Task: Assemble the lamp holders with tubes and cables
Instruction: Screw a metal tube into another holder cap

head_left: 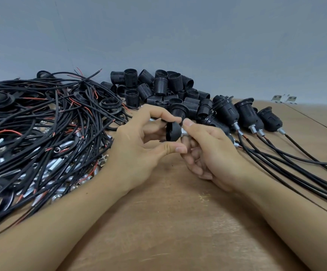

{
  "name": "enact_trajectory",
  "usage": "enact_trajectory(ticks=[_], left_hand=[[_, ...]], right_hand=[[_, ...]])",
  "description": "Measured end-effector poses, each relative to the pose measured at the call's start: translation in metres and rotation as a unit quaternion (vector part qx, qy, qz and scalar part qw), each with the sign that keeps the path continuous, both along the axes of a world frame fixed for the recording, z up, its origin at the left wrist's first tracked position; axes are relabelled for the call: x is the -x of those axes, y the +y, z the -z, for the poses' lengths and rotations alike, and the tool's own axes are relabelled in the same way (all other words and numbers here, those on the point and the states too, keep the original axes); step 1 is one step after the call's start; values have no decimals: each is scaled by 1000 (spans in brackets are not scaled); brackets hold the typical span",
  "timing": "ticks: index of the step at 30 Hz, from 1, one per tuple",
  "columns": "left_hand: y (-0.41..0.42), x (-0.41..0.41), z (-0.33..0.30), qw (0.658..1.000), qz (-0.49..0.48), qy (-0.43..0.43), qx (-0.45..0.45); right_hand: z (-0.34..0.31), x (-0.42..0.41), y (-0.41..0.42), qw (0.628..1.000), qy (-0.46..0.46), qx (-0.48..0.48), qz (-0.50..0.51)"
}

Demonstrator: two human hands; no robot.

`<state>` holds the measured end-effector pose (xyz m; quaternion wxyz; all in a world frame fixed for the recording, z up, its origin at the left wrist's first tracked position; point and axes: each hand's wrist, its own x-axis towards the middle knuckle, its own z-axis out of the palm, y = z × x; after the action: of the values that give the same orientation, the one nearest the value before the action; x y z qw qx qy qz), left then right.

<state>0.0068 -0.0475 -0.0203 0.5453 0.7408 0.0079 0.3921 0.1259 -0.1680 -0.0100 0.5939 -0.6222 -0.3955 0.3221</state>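
Fingers [175,119] of my left hand [139,145] pinch the black cap [173,132] by its rim above the table [178,222]; my right hand [209,151] pinches the metal tube [184,132] at its neck. I judge I'm threading tube into cap; next, twist it home squarely, then feed a cable [61,118].

The left hand [139,141] and the right hand [207,151] meet above the table [178,222], thumb tips almost touching. Between them sits a holder cap [173,132], pinched by the left hand, with a short tube [185,132] sticking out of it toward the right hand, which grips it. Left of the left hand sprawls a tangle of cables [41,124] over loose tubes [47,169]. Behind both hands lies a heap of threaded holder bodies [158,89]. Right of the right hand, and slightly behind it, assembled holders [246,116] lie in a row, their cables [295,165] trailing off to the right.
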Motion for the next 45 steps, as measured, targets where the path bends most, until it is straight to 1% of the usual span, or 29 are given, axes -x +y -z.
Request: enact_trajectory(ticks=[2,6,10,12,15,20,22,23,24,25,26,27,28,30,33,35,37,39,42,43,45], left_hand=[[3,-1,1,1000,-11,-1,12],[4,0,1,1000,1,15,3],[2,2,2,998,-11,9,-55],[2,1,3,998,-17,5,-63],[2,0,5,997,-25,6,-79],[0,0,2,980,-66,-23,-187],[-1,0,2,978,-69,-23,-198],[-1,0,2,981,-65,-13,-184],[-1,0,2,986,-56,0,-154],[-2,-1,3,993,-45,12,-112],[-1,-2,2,997,-36,17,-66],[-1,-2,2,999,-30,16,-28],[0,-2,1,1000,-25,12,-3],[1,-1,-1,1000,-6,9,21],[2,-1,-2,999,18,14,31],[1,-1,-2,999,32,11,29],[-1,-2,-1,999,41,3,18],[-2,-1,1,1000,29,-8,-2],[0,-1,6,994,-32,-10,-101],[0,-1,7,990,-49,-9,-130],[2,-2,8,987,-74,-21,-142]], right_hand=[[-1,-1,-1,998,-54,-24,10],[1,0,-2,994,-98,-42,20],[-1,6,-1,998,-39,-40,7],[-4,5,-2,999,-33,-20,-4],[-5,6,-2,1000,-9,12,5],[-13,7,-4,991,120,53,3],[-15,6,-5,986,150,77,4],[-16,7,-5,987,139,78,11],[-15,9,-5,994,86,68,26],[-12,11,-5,998,-5,48,49],[-10,13,-4,991,-111,21,76],[-7,14,-3,975,-201,-6,92],[-4,15,-2,964,-245,-26,97],[-2,14,-1,959,-263,-47,90],[-2,9,-1,962,-251,-55,98],[-2,9,0,970,-215,-63,96],[-2,11,0,988,-115,-76,66],[-3,12,2,997,-16,-65,44],[-3,11,2,995,95,-13,36],[-3,10,2,994,99,-1,37],[-4,7,4,997,36,-24,62]])
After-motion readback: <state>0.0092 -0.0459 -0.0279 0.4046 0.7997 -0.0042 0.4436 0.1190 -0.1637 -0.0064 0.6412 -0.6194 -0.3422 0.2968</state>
